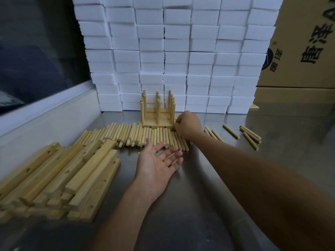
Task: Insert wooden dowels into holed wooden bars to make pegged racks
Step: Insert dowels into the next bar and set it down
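Dowels [145,135] lie in a row on the desk [199,187]; right hand [188,125] fingers curl onto the row's right end, left hand [157,163] fingers spread apart nearby.

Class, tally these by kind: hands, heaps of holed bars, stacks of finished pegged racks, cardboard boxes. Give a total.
Hands: 2, left hand and right hand
Heap of holed bars: 1
Stack of pegged racks: 1
Cardboard boxes: 2, upper, lower
Total: 6
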